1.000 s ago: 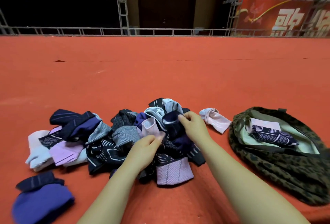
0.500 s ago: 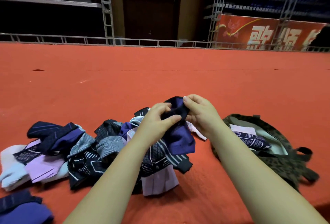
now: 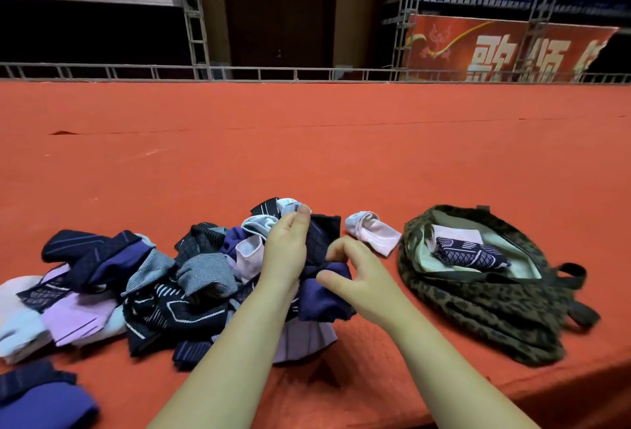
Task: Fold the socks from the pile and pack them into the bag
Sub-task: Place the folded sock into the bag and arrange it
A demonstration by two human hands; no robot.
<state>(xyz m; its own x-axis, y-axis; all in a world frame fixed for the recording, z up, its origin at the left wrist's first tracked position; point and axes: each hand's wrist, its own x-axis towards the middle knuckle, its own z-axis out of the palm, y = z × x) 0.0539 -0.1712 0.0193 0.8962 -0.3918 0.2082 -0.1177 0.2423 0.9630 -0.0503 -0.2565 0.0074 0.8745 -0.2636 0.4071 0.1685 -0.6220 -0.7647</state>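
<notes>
Lowered sock (image 3: 324, 278) between both hands' grip.

My left hand (image 3: 286, 251) and right hand (image 3: 358, 278) are bare, with no gloves, rings or watch. Both my forearms are uncovered up to the bottom edge of the view, no sleeve showing. My fingernails are short and unpainted.

Leopard-print olive bag (image 3: 485, 312), navy-and-purple sock (image 3: 324, 295), pale pink sock (image 3: 374, 232), orange-red tabletop (image 3: 307, 155), possibly felt
</notes>
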